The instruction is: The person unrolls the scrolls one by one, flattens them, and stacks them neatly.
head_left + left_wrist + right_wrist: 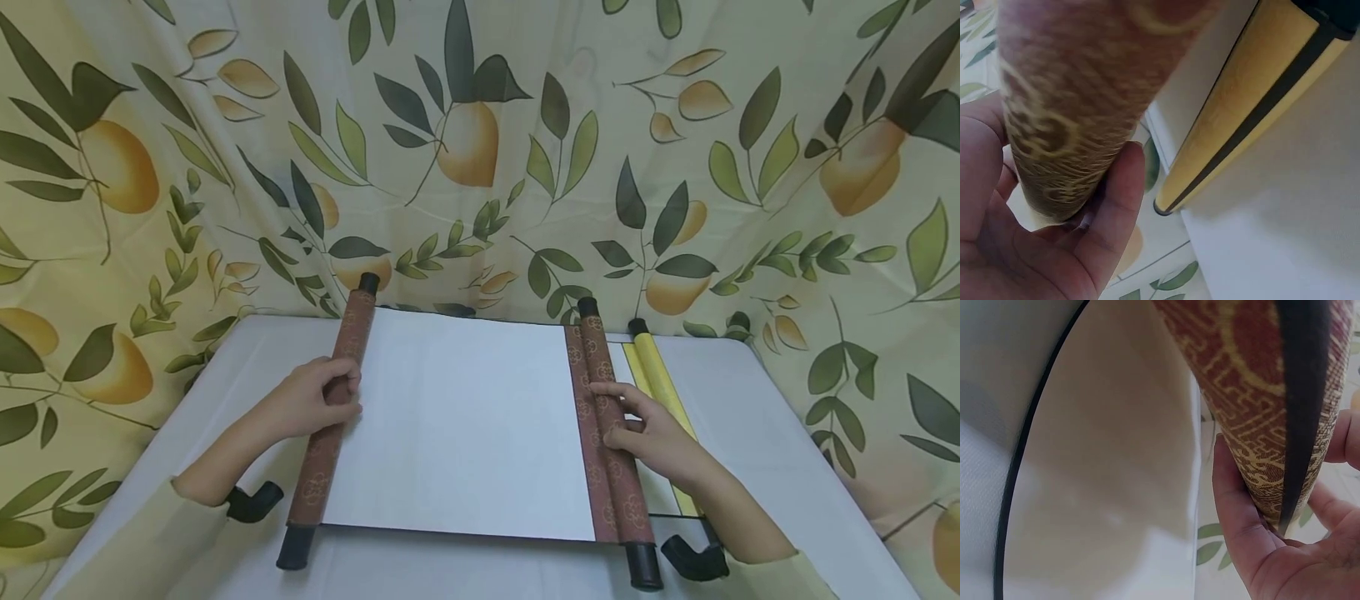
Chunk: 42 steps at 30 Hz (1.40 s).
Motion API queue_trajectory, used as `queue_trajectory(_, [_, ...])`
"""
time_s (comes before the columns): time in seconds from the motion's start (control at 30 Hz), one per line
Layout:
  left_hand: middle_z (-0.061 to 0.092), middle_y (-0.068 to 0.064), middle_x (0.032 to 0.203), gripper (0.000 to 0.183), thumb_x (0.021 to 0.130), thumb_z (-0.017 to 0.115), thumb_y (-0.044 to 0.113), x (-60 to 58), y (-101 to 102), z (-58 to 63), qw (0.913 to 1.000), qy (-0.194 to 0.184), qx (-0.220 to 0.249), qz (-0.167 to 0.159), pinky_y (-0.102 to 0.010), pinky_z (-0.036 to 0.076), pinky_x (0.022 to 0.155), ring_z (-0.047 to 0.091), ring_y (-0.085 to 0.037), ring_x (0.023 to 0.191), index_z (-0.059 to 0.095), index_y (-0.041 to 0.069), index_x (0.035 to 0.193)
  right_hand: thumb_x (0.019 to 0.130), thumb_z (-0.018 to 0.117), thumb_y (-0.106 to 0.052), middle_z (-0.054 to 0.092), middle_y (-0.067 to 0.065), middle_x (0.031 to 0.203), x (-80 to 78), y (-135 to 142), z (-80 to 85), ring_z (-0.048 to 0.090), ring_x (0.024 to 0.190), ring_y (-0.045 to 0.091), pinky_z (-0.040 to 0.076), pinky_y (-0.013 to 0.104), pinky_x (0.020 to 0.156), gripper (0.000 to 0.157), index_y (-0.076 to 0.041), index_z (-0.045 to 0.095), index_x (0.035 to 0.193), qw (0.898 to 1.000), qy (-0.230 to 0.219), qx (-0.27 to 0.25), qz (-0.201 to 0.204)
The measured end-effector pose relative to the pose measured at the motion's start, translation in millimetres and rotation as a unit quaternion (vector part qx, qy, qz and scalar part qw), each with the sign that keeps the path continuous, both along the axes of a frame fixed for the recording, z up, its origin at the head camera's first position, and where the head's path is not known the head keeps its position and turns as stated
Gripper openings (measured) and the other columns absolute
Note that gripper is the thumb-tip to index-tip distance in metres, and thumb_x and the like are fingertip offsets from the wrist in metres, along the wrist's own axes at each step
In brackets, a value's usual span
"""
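A scroll with a blank white sheet (465,425) is spread between two reddish-brown patterned rollers with black end knobs. My left hand (306,400) grips the left roller (318,475) near its middle, thumb and fingers wrapped round it. Round the right roller (628,492) curl the fingers and thumb of my right hand (658,433). The left wrist view shows the gold-patterned roller (1066,119) between the left thumb and fingers (1119,200). In the right wrist view a black strip (1300,406) runs along the brocade roller, above the right palm.
Under the raised scroll lies a second scroll with a yellow roller (663,375), partly hidden at the right. A yellow roll (1235,106) with a black stripe also shows in the left wrist view. The white table (735,400) backs onto a fruit-and-leaf patterned curtain (480,225).
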<state>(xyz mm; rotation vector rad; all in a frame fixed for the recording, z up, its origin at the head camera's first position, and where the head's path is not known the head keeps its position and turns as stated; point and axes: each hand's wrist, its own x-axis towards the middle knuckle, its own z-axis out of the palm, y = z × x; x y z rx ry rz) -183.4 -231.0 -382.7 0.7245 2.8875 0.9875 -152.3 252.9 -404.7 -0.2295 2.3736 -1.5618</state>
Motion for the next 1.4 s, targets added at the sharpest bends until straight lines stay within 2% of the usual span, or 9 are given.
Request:
queue_trajectory(0.17, [0.049,0.002,0.075,0.020,0.083,0.069,0.001,-1.4,-4,-0.3,0.9999,-0.005,0.005,0.010,-0.029,0.040,0.060,0.045,-0.017,0.072,0.057,0.017,0.084,0.090,0.061,-0.001,0.038,0.030,0.143,-1.5,-2,-0.1,0.056,0.116,0.041,0.059,0.045,0.079,0.064,-0.014,0.039,0.149,1.000,-0.008,0.001,-0.002])
queue_trajectory(0.4, [0.050,0.003,0.072,0.013,0.087,0.066,0.008,-1.3,-10,1.6,0.9998,-0.007,0.000,0.020,-0.029,0.040,0.061,0.046,-0.017,0.070,0.061,0.020,0.084,0.091,0.061,-0.002,0.038,0.030,0.143,-2.1,-3,-1.0,0.057,0.115,0.040,0.059,0.044,0.079,0.064,-0.014,0.038,0.149,1.000,-0.010,0.000,-0.003])
queue_trajectory(0.53, [0.048,0.001,0.073,0.016,0.085,0.071,0.009,0.3,-13,3.6,0.9997,-0.013,0.000,0.023,-0.028,0.039,0.059,0.045,-0.017,0.070,0.057,0.017,0.083,0.091,0.061,-0.002,0.038,0.030,0.142,-1.6,-3,-1.8,0.057,0.115,0.040,0.059,0.044,0.079,0.064,-0.014,0.038,0.149,1.000,-0.009,0.002,-0.003])
queue_trajectory(0.7, [0.045,0.000,0.073,0.027,0.080,0.075,0.002,0.9,-16,5.2,0.9995,-0.015,-0.006,0.027,-0.029,0.038,0.059,0.044,-0.017,0.071,0.051,0.015,0.081,0.091,0.061,-0.002,0.039,0.030,0.142,-1.0,-2,-2.0,0.057,0.114,0.040,0.059,0.044,0.078,0.064,-0.013,0.038,0.149,1.000,-0.003,0.005,-0.004])
queue_trajectory(0.87, [0.044,0.000,0.073,0.024,0.081,0.067,-0.002,0.7,-19,5.6,0.9994,-0.011,-0.004,0.031,-0.028,0.038,0.058,0.043,-0.017,0.070,0.051,0.015,0.082,0.091,0.061,-0.003,0.037,0.031,0.143,-0.5,-2,-1.2,0.059,0.113,0.039,0.059,0.045,0.078,0.065,-0.013,0.037,0.150,1.000,-0.011,-0.001,0.000])
queue_trajectory(1.07, [0.049,0.002,0.073,0.014,0.088,0.065,0.004,-1.0,-20,6.7,0.9996,0.007,-0.008,0.027,-0.028,0.038,0.060,0.044,-0.016,0.070,0.059,0.017,0.087,0.091,0.061,-0.002,0.035,0.030,0.145,1.2,1,-1.2,0.059,0.113,0.039,0.059,0.045,0.078,0.064,-0.014,0.037,0.150,1.000,-0.009,-0.003,-0.001])
queue_trajectory(1.2, [0.049,0.002,0.072,0.008,0.089,0.064,0.008,-0.4,-22,8.9,0.9993,0.006,-0.015,0.033,-0.028,0.038,0.059,0.045,-0.016,0.070,0.061,0.015,0.088,0.091,0.061,-0.002,0.035,0.030,0.145,1.8,2,-1.4,0.059,0.113,0.039,0.059,0.045,0.078,0.065,-0.014,0.037,0.150,1.000,-0.009,-0.002,-0.004])
queue_trajectory(1.4, [0.049,0.001,0.074,0.019,0.084,0.072,0.005,-2.0,-26,7.8,0.9991,-0.003,-0.023,0.035,-0.028,0.037,0.057,0.044,-0.016,0.069,0.056,0.014,0.089,0.090,0.061,-0.002,0.036,0.030,0.144,0.9,4,-1.7,0.061,0.111,0.037,0.059,0.044,0.077,0.066,-0.014,0.037,0.150,1.000,-0.008,-0.001,0.000])
